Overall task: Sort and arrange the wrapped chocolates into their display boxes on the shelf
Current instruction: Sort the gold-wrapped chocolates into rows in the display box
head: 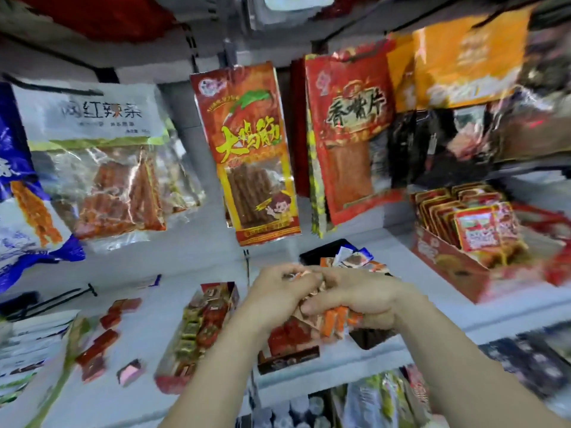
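Two hands meet near the shelf (154, 316) edge: left hand (278, 293) pinches a wrapper (298, 274), right hand (363, 301) clutches orange chocolates (336, 322); open room left of display box (210, 329).

Hanging row, left to right:
- blue-and-white bag (18, 196), cut by the frame edge
- clear bag of red spicy strips (102, 168), white header
- red-and-yellow pack of brown sticks (250, 156), tilted
- red pack with clear window (349, 140), just beside it
- orange bag (469, 57) above a dark pack (438, 143), both blurred

Right, below: open red carton (448, 267), red sachets (475, 227) standing upright in rows.

Lower left: black peg hook (61, 296).
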